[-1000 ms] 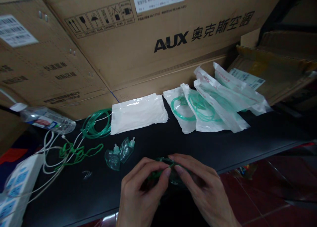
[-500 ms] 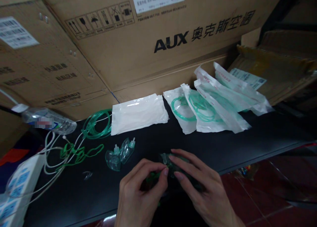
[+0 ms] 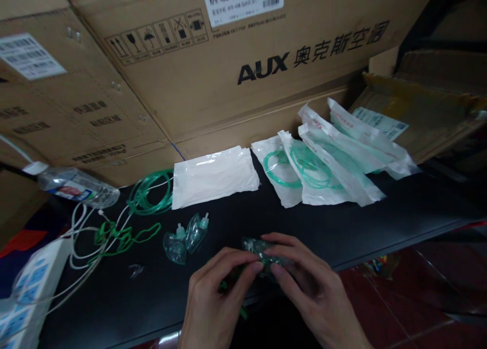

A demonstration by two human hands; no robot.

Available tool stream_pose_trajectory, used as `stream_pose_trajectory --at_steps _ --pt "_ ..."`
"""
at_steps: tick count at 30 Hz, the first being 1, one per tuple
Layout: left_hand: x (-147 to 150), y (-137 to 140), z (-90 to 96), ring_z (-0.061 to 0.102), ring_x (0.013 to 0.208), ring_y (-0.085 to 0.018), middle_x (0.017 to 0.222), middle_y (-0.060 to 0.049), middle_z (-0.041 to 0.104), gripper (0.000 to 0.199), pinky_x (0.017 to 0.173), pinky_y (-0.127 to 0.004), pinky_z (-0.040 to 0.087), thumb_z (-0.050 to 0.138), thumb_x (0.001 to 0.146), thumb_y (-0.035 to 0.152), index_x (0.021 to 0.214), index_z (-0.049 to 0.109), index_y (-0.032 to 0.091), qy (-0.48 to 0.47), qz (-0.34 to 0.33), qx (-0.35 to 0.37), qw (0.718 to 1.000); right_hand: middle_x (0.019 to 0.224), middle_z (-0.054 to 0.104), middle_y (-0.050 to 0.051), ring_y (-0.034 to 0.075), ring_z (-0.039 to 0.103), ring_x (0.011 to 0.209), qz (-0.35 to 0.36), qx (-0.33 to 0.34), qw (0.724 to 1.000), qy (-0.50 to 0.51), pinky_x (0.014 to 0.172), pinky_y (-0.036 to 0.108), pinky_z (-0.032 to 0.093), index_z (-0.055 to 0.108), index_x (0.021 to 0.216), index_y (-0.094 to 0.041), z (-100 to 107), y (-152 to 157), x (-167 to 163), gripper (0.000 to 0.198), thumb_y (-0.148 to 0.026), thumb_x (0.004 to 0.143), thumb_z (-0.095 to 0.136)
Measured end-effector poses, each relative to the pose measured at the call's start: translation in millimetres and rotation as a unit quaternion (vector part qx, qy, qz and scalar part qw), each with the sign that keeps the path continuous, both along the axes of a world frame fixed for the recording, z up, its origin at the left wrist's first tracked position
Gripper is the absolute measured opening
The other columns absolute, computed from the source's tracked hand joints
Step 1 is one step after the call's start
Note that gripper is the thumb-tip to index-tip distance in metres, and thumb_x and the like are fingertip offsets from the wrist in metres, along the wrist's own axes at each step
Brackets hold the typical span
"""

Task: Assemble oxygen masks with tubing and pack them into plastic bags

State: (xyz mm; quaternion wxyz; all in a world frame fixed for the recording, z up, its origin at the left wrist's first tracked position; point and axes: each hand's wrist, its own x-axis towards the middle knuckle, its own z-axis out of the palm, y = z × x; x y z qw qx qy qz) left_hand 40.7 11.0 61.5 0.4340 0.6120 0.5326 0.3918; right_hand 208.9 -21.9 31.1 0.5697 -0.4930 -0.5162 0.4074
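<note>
A clear green oxygen mask (image 3: 254, 245) is between my hands near the table's front edge, mostly covered by my fingers. My right hand (image 3: 308, 278) is closed around its right side, thumb and fingers pressing on it. My left hand (image 3: 224, 283) pinches at the mask's edge, thumb against forefinger. A green elastic strap (image 3: 243, 312) shows below the left palm, and what the left fingertips grip looks like part of it. Two more clear masks (image 3: 175, 247) with pale connectors lie to the left of my hands.
Green straps (image 3: 125, 237), coiled green tubing (image 3: 152, 192) and white cables lie left, beside a power strip (image 3: 45, 283) and a plastic bottle (image 3: 81, 186). White packets (image 3: 215, 176) and bagged tubing (image 3: 281, 169) line the back. A large carton (image 3: 171, 95) stands behind.
My right thumb and fingers have closed in on the mask, nearer to my left fingertips. The view has shifted slightly.
</note>
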Motion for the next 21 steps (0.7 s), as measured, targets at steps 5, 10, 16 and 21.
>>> stream_pose_trajectory --at_steps 5,10,16,21 --pt "-5.7 3.2 -8.2 0.059 0.052 -0.013 0.073 -0.002 0.077 0.01 0.05 -0.021 0.046 0.078 0.084 0.034 0.084 0.084 0.026 -0.008 -0.026 -0.094 0.995 0.122 0.075 0.005 0.018 0.074 0.112 0.009 -0.014 0.998 0.062 0.092 0.021 0.061 0.082 0.097 -0.032 -1.3 -0.3 -2.4 0.019 -0.016 0.09 0.074" --pt "-1.3 -1.6 -8.7 0.062 0.055 -0.016 0.071 -0.002 0.077 0.012 0.051 -0.021 0.046 0.082 0.08 0.036 0.084 0.082 0.024 -0.029 0.008 -0.117 0.993 0.12 0.075 0.006 0.02 0.076 0.109 -0.008 -0.017 0.998 0.054 0.086 0.021 0.064 0.081 0.091 -0.029 -4.1 -0.5 -4.8 0.014 -0.017 0.091 0.074" --pt "0.4 -2.4 -3.1 0.074 0.078 -0.019 0.104 -0.002 0.082 0.031 0.068 -0.024 0.055 0.087 0.077 0.033 0.108 0.08 0.033 0.021 -0.073 -0.071 0.995 0.12 0.076 0.005 0.021 0.075 0.111 -0.029 0.002 0.999 0.025 0.089 0.022 0.063 0.08 0.092 -0.03 -7.5 -2.2 -8.1 0.015 -0.017 0.092 0.073" --pt "-4.0 3.9 -2.4 0.071 0.08 -0.018 0.093 0.001 0.081 0.015 0.072 -0.023 0.052 0.081 0.084 0.032 0.099 0.079 0.03 0.065 -0.105 -0.047 0.991 0.119 0.078 0.002 0.018 0.076 0.11 -0.032 -0.02 0.999 0.018 0.092 0.019 0.061 0.079 0.091 -0.031 -8.1 -4.3 -8.2 0.012 -0.022 0.093 0.072"
